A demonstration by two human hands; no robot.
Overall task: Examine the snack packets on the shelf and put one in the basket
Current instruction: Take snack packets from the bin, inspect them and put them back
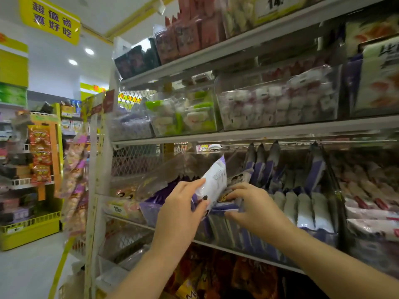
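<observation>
Here, a person stands facing a shop shelf (259, 133), both arms raised to the third tier from the top. The left hand (181, 203) grasps a white-and-purple snack packet (213, 180), thumb on its near face and fingers behind; the packet is lifted out of the row and stands tilted, its top edge leaning away to the right. The right hand (252, 208) is just beside it, touching the stock: its fingers bend over the top of a second packet (228, 196) with a dark printed picture, and the thumb lies under that packet's purple lower edge, so the hand pinches it while it rests in the row. To the right, a row of purple packets (302, 203) stands upright, packed side by side. Further right lie pink packets (367, 208), blurred. On the tier above, a clear bin (276, 104) holds small white and pink wrapped sweets, and beside it on the left a bin of green packets (185, 115). Below the hands, the next tier carries orange and red packets (216, 275). At far left, well apart across the floor (26, 272), a yellow rack (30, 229) bears hanging orange packets (41, 154); a yellow sign (51, 20) hangs overhead.
</observation>
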